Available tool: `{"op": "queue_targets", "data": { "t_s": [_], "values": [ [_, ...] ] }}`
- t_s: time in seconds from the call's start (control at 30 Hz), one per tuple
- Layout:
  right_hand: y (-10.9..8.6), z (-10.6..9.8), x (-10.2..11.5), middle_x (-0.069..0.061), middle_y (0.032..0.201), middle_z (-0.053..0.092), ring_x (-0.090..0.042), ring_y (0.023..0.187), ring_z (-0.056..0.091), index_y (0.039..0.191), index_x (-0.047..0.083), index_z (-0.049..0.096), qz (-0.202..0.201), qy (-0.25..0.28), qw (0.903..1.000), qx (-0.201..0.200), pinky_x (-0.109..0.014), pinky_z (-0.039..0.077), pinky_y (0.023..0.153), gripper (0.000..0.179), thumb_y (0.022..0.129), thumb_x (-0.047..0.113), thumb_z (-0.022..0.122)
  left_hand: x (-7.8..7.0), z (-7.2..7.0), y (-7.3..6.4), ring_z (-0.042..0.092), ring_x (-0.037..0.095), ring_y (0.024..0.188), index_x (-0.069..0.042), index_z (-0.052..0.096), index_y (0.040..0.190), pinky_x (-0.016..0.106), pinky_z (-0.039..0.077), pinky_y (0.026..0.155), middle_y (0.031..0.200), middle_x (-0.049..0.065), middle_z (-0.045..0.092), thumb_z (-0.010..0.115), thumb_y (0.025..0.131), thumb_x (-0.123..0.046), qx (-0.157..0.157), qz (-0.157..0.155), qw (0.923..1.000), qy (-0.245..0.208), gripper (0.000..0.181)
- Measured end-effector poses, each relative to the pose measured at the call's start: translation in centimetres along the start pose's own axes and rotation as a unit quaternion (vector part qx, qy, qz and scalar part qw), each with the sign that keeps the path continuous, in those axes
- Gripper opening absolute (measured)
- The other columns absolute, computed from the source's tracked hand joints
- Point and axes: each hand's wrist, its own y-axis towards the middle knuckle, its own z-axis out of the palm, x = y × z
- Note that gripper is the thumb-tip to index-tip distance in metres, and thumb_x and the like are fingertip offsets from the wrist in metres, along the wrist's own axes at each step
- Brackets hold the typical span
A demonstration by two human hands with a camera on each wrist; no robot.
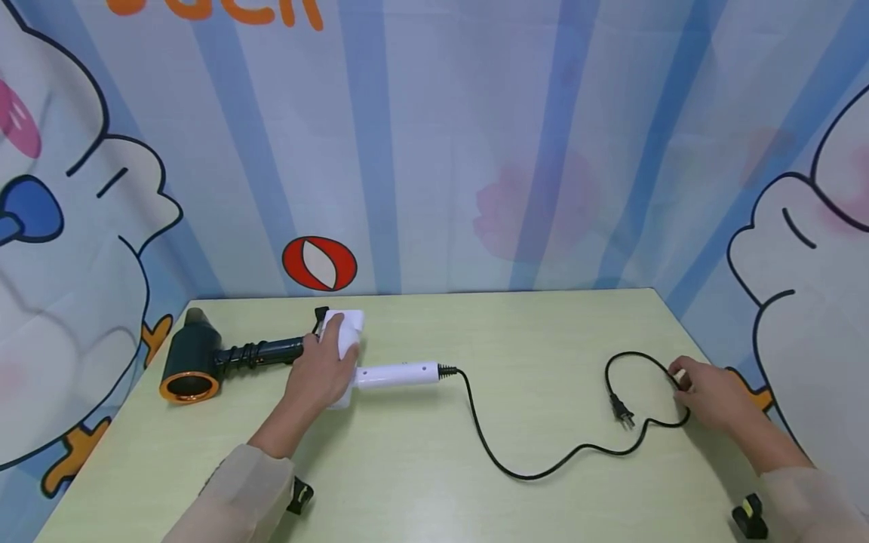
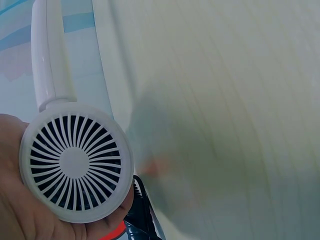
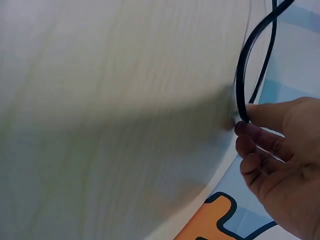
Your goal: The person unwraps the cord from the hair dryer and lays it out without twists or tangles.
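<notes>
"Where's the white dryer (image 1: 370, 376)?"

"Near the table's (image 1: 529, 407) back edge, left of middle, just right of the dark dryer (image 1: 192, 354). The left hand (image 1: 324, 371) grips its barrel (image 1: 351, 326); the right hand (image 1: 716, 397) pinches the black cord (image 1: 526, 477) by the table's right edge."

"How will it handle?"

"Light, I'd guess — stiff, smooth plastic, maybe slippery, its grille (image 2: 75, 162) likely the fragile part. Hold the barrel's sides or the handle (image 1: 407, 374). The cord should bend easily — grasp it behind the plug (image 1: 621, 409), clear of the prongs."
</notes>
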Motion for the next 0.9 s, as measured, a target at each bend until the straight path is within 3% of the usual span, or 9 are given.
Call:
{"op": "queue_targets", "data": {
  "t_s": [0.27, 0.53, 0.67, 0.77, 0.9],
  "values": [
    [1.5, -0.2, -1.1, -0.026, 0.096, 0.068, -0.044, 0.086, 0.064, 0.112, -0.011, 0.064, -0.005, -0.064, 0.9975, -0.028, -0.047, 0.054, 0.065, 0.027, 0.085, -0.010, 0.062, 0.1, 0.2, 0.0, 0.058, 0.037, 0.090, -0.019, 0.016, 0.162, 0.044, 0.052, 0.066, 0.129, 0.028, 0.043, 0.048, 0.104, -0.043, -0.001, 0.001, 1.0000, 0.006, 0.070],
    [2.1, -0.2, -1.1, -0.022, 0.087, 0.068, -0.031, 0.072, 0.062, 0.113, -0.013, 0.066, -0.006, -0.090, 0.9959, -0.013, -0.042, 0.050, 0.060, 0.029, 0.087, -0.012, 0.054, 0.1, 0.8, 0.0, 0.057, 0.037, 0.091, -0.019, 0.018, 0.162, 0.046, 0.050, 0.068, 0.131, 0.028, 0.042, 0.047, 0.104, -0.044, 0.010, 0.005, 0.9999, 0.011, 0.069],
    [1.9, -0.1, -0.7, -0.031, 0.097, 0.067, -0.034, 0.074, 0.063, 0.111, -0.016, 0.066, 0.000, -0.079, 0.9969, -0.003, -0.041, 0.050, 0.059, 0.026, 0.093, -0.004, 0.053, 0.1, 1.3, 0.1, 0.057, 0.037, 0.091, -0.020, 0.018, 0.162, 0.048, 0.051, 0.070, 0.133, 0.029, 0.042, 0.048, 0.104, -0.044, 0.014, 0.004, 0.9998, 0.016, 0.069],
    [1.4, -0.2, -0.3, -0.038, 0.108, 0.063, -0.043, 0.082, 0.065, 0.113, -0.020, 0.062, 0.023, -0.061, 0.9979, 0.001, -0.046, 0.053, 0.062, 0.033, 0.097, 0.008, 0.055, 0.0, 1.6, 0.2, 0.057, 0.038, 0.094, -0.020, 0.017, 0.162, 0.050, 0.052, 0.074, 0.135, 0.029, 0.040, 0.048, 0.104, -0.043, 0.017, 0.003, 0.9997, 0.017, 0.070],
    [0.6, -0.8, 0.7, -0.040, 0.107, 0.062, -0.040, 0.077, 0.064, 0.115, -0.022, 0.056, 0.054, -0.051, 0.9972, 0.004, -0.046, 0.053, 0.061, 0.041, 0.097, 0.014, 0.059, -0.3, 1.6, 0.2, 0.056, 0.039, 0.095, -0.020, 0.017, 0.162, 0.052, 0.053, 0.075, 0.137, 0.030, 0.039, 0.048, 0.104, -0.044, 0.014, -0.002, 0.9996, 0.022, 0.070]
  ]
}}
